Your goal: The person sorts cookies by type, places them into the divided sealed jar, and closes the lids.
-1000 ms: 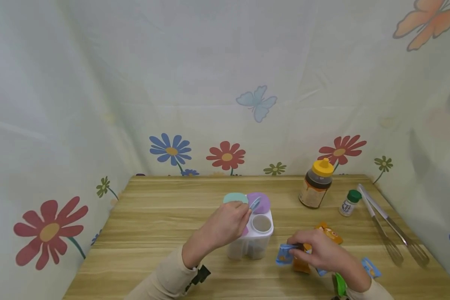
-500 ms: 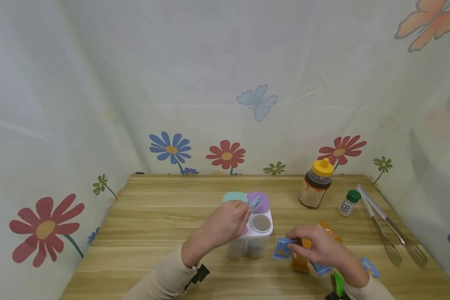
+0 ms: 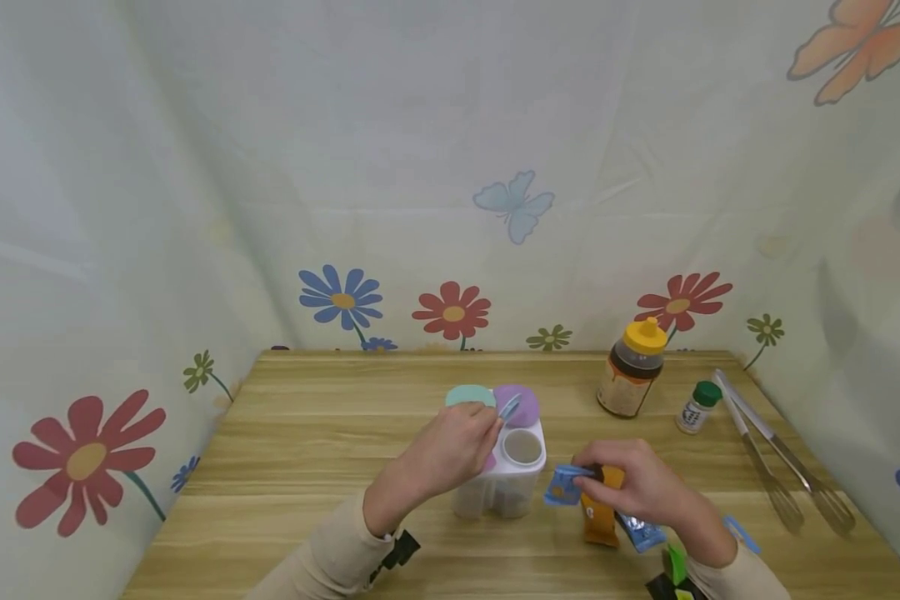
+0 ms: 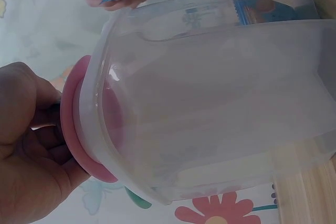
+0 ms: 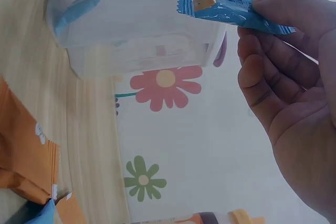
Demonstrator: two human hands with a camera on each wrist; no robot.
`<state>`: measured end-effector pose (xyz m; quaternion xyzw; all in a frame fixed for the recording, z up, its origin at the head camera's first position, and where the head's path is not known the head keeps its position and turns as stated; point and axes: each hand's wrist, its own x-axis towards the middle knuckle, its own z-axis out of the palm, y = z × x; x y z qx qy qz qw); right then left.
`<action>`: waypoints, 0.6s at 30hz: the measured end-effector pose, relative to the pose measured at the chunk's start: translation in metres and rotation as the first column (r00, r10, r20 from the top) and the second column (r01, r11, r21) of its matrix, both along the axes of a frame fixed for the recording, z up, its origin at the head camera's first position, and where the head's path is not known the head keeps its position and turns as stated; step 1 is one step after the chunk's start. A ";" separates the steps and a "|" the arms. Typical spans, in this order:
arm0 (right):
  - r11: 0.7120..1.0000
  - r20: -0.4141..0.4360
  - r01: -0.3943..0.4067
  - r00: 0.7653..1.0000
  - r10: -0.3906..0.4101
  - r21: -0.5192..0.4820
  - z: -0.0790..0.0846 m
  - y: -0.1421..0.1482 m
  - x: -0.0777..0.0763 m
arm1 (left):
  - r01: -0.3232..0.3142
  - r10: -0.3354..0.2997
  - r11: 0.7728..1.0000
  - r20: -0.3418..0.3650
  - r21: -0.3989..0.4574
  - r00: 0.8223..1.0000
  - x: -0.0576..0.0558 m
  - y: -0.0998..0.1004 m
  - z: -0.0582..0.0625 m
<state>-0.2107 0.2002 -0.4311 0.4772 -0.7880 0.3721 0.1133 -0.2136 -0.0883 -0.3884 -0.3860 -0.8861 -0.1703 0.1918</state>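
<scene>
My left hand is over a clear four-part container with a white top and pinches a pale blue round lid, tilted beside an uncovered round opening. Teal, purple and pink lids sit on the other openings. Through the clear wall, a blue packet shows inside one compartment. To the container's right, my right hand pinches a small blue cookie packet between thumb and fingers, raised above the table.
Under and around the right hand lie an orange packet, blue packets and something bright green. Farther right are a yellow-capped squeeze bottle, a green-capped small bottle and metal tongs.
My right hand has lifted the blue cookie packet up and slightly left, toward the container, uncovering more of the orange and blue packets below. The left hand and lid have stayed put.
</scene>
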 end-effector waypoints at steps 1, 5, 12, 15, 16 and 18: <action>1.000 0.004 0.002 1.000 -0.002 0.000 0.001 0.000 0.000 | 0.000 0.000 1.000 0.004 0.001 1.000 0.000 0.000 0.000; 1.000 0.021 0.013 1.000 -0.012 -0.006 0.005 0.000 -0.001 | -0.002 0.002 1.000 0.017 0.008 1.000 0.001 0.000 0.000; 0.999 0.006 0.014 1.000 -0.013 -0.039 0.009 -0.004 -0.001 | 0.000 -0.001 1.000 0.034 0.015 0.999 0.001 -0.001 0.000; 0.998 -0.010 0.006 1.000 -0.007 -0.057 0.011 -0.006 -0.001 | -0.001 0.001 1.000 0.041 0.010 0.999 0.001 -0.001 0.000; 0.998 -0.020 -0.001 1.000 0.000 -0.067 0.012 -0.007 -0.002 | -0.003 0.003 1.000 0.042 0.007 0.999 0.001 -0.001 0.000; 0.996 -0.036 -0.015 0.999 0.012 -0.090 0.015 -0.010 -0.001 | -0.007 0.007 1.000 0.043 0.000 0.999 0.001 -0.001 0.000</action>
